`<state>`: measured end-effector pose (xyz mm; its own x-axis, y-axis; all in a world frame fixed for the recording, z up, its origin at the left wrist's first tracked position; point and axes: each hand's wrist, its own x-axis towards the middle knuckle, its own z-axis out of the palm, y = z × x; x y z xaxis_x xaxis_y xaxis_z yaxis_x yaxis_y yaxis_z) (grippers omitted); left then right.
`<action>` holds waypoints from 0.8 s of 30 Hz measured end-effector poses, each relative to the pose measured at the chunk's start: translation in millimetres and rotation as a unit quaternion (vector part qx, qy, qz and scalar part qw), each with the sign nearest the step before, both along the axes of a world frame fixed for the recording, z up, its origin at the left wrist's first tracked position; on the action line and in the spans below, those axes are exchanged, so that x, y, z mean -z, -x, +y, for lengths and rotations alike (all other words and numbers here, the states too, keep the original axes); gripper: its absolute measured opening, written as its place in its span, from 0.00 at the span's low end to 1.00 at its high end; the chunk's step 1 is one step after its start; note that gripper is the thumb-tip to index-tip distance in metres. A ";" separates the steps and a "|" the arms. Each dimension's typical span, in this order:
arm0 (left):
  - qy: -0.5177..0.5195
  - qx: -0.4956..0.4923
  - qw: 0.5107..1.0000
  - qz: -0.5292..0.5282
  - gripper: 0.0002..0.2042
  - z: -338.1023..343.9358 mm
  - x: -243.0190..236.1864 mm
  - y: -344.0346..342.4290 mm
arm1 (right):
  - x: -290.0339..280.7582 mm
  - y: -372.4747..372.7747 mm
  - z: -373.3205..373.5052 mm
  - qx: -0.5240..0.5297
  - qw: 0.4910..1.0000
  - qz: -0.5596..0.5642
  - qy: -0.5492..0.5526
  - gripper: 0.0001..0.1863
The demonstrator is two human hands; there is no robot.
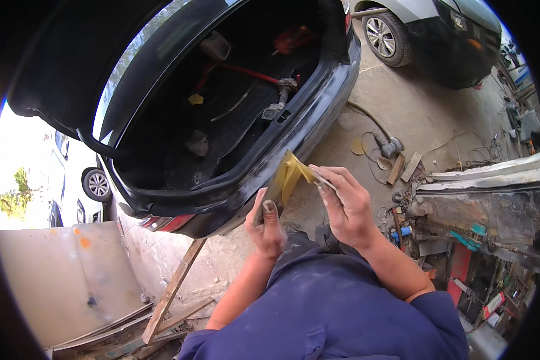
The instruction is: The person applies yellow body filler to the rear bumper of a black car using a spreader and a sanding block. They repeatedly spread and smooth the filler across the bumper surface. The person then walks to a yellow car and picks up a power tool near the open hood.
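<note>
In front of my chest, my left hand [266, 224] and my right hand [347, 206] both grip a creased yellow sheet [291, 175] that looks like sandpaper. Its left part is a darker olive, and a fold stands up between the hands. My left thumb presses on the dull, shaded side. On the other side, my right thumb and fingers pinch a thin, pale grey edge. Just beyond is the rear bumper [306, 129] of a dark car, with whitish, dusty patches along its top. The trunk above it is open.
Inside the trunk lie a metal part [287, 90] and a yellow scrap [196, 99]. A sander-like tool [392, 147] with a hose sits on the floor beside round discs [358, 146]. A wooden plank [174, 288] leans at the left. Clutter and a battered panel [480, 204] lie at the right.
</note>
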<state>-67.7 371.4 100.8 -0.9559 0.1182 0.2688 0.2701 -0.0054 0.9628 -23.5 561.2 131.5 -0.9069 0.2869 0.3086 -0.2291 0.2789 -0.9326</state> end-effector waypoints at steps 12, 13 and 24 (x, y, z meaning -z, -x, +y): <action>-0.148 -0.101 0.978 -0.109 0.23 15.3 -10.9 11.4 | 6.8 5.3 27.5 -0.030 0.997 0.059 -0.046 0.17; -0.177 -0.083 0.967 -0.164 0.23 16.6 -12.5 9.6 | 3.0 10.0 33.4 -0.013 0.998 0.056 0.034 0.16; -0.378 0.049 0.868 -0.319 0.24 16.2 -12.6 7.1 | 7.7 6.4 34.8 -0.055 0.986 0.027 -0.153 0.25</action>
